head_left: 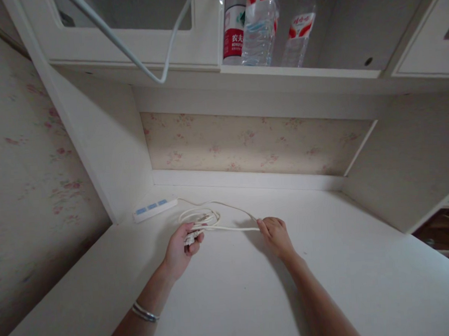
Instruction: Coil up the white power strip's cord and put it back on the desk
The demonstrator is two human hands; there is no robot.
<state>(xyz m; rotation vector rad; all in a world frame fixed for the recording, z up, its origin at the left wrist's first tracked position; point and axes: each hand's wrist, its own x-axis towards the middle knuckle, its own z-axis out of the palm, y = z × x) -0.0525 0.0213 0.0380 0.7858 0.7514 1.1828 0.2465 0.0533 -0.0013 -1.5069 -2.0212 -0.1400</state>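
A thin white cable (227, 229) lies partly coiled on the white desk (327, 263). My left hand (181, 250) is closed around a bundle of its loops (200, 220) near the coil. To the right, my right hand (276, 234) pinches the same cable, which runs taut between the two hands. One strand curves back toward a white power strip (155, 209) with blue sockets at the desk's back left. A silver bracelet (145, 312) sits on my left wrist.
Three plastic water bottles (260, 25) stand on the shelf above the desk. A thick white cord (128, 47) hangs in front of the upper cabinet. Floral wallpaper (253, 144) backs the alcove, with cabinet side panels on both sides.
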